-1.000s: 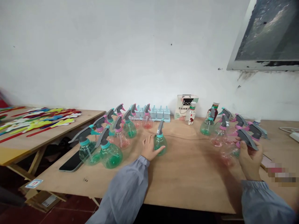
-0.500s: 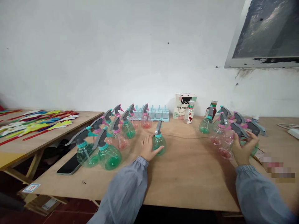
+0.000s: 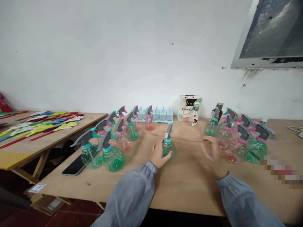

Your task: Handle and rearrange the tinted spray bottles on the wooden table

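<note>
A round spray bottle [image 3: 169, 150] with a green tint, a turquoise collar and a grey trigger head stands upright mid-table. Around its left side my left hand [image 3: 159, 155] is closed, thumb across the front. My right hand [image 3: 214, 154], smeared by motion, is in the air to the right of that bottle with its fingers apart and nothing in them. Nearest to it is a pink spray bottle [image 3: 234, 151] in the right-hand group. A green bottle with a pink collar [image 3: 259, 146] stands at that group's right end.
Several pink and green spray bottles [image 3: 113, 159] stand at the left beside a phone [image 3: 73, 168]. Behind are a light-blue popsicle mould [image 3: 163, 116], a paper bag [image 3: 184, 108] and a labelled bottle [image 3: 195, 115]. Colourful hand-shaped clappers [image 3: 47, 127] lie on another table.
My right hand has let go of the green bottle with the pink collar and moved left. My left hand stays on its bottle. The view has turned slightly.
</note>
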The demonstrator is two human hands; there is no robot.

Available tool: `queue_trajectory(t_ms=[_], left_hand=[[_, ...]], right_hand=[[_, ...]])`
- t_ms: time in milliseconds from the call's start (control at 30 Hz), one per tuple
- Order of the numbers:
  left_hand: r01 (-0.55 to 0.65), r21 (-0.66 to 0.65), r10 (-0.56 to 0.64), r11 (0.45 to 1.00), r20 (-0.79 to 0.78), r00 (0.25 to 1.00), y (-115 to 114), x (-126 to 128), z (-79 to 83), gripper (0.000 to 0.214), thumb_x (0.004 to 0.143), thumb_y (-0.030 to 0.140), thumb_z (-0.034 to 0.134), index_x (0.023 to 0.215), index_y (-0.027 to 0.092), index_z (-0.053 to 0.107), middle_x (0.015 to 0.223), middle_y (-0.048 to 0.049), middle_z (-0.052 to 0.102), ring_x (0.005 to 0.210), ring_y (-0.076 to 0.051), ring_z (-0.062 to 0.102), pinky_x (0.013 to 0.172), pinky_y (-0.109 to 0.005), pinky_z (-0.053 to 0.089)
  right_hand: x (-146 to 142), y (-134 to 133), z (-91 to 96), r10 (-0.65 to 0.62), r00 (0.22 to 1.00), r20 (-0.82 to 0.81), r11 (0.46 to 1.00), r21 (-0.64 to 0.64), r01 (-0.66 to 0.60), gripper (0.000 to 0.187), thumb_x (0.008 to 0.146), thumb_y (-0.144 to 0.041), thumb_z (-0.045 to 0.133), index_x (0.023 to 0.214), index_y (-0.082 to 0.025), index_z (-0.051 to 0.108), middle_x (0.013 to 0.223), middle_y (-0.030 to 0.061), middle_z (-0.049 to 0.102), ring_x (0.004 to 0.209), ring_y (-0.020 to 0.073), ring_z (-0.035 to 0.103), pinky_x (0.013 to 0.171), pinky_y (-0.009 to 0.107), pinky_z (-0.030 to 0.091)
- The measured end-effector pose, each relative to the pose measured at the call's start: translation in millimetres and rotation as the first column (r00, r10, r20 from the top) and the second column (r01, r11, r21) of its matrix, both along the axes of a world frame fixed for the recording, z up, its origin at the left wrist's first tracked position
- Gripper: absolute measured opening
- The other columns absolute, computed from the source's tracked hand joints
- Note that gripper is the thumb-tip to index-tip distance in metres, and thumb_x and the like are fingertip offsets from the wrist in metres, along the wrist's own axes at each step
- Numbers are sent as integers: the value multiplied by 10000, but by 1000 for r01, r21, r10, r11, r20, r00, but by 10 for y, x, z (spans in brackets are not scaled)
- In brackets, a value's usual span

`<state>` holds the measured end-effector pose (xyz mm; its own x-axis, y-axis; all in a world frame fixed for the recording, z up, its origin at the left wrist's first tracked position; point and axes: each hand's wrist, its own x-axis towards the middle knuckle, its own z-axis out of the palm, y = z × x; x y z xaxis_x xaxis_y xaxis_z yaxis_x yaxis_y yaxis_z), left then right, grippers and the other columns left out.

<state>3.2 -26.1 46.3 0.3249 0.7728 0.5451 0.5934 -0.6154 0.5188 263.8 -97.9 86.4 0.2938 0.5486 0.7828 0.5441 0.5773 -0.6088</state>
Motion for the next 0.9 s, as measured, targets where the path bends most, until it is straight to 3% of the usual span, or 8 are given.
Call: queue_trajectory(t_ms=[67, 167, 333, 467, 567, 700, 800, 900], left_hand=[[-16, -8, 16, 1000, 1, 1000, -106, 86, 5, 701, 800, 440, 646, 1404, 207, 377, 1346, -150, 582, 1276, -316, 534, 1054, -495, 358], [-48, 5, 48, 999, 10, 999, -275, 203, 14, 697, 774, 510, 692, 1350, 214, 436, 1255, -140, 620, 1201, -315, 576, 1008, -490, 399], [-30, 88, 32, 996, -26, 999, -471, 305, -72, 772, 708, 627, 735, 1302, 196, 496, 1162, -152, 636, 1122, -343, 596, 994, -541, 415], [35, 134, -38, 990, 21, 999, -399, 243, -13, 852, 736, 676, 687, 1395, 204, 423, 1253, -164, 590, 1196, -339, 560, 1034, -541, 403], [-132, 132, 112, 982, 148, 983, -58, 159, 264, 710, 882, 542, 578, 1478, 244, 333, 1471, -169, 412, 1395, -314, 407, 1120, -527, 338], [-359, -38, 361, 932, 152, 920, 720, 55, 736, 625, 913, 462, 556, 1486, 296, 371, 1616, -156, 154, 1511, -357, 205, 1161, -583, 256], [-415, -153, 425, 897, 39, 904, 1273, -38, 967, 631, 937, 521, 497, 1501, 271, 362, 1626, -171, 149, 1517, -390, 165, 1155, -592, 259], [-396, -181, 395, 900, -39, 918, 1620, -132, 1052, 676, 887, 584, 556, 1453, 233, 437, 1585, -225, 249, 1459, -469, 253, 1120, -635, 270]], right_hand=[[-365, 111, 22, 212, 974, -77, 968, -119, -220, 535, 727, -345, 766, 1223, -279, 577, 1254, 82, 603, 1208, 297, 532, 1126, 566, 329], [-697, 294, 27, 424, 892, -159, 870, -202, -449, 788, 694, -379, 822, 1383, -286, 451, 1493, 103, 459, 1388, 294, 419, 1185, 542, 279], [-787, 380, 23, 488, 849, -203, 820, -226, -526, 586, 731, -388, 805, 1262, -277, 584, 1365, 80, 598, 1322, 265, 514, 1173, 495, 329], [-685, 336, 33, 517, 810, -277, 797, -190, -574, 516, 690, -375, 839, 1169, -277, 674, 1271, 66, 680, 1253, 268, 581, 1144, 490, 374], [-629, 336, 45, 506, 734, -453, 757, -174, -630, 424, 679, -437, 832, 1049, -259, 722, 1168, 76, 733, 1202, 286, 627, 1119, 495, 407], [-652, 331, 87, 583, 456, -672, 593, -32, -805, 391, 723, -571, 719, 937, -244, 732, 1050, 85, 769, 1195, 317, 644, 1105, 528, 431], [-698, 304, 121, 601, 264, -754, 473, 69, -878, 397, 770, -590, 623, 934, -244, 727, 1046, 91, 767, 1195, 317, 647, 1085, 561, 456], [-716, 293, 133, 590, 191, -785, 410, 86, -908, 423, 792, -586, 565, 966, -237, 727, 1043, 99, 764, 1185, 316, 654, 1081, 578, 459]])
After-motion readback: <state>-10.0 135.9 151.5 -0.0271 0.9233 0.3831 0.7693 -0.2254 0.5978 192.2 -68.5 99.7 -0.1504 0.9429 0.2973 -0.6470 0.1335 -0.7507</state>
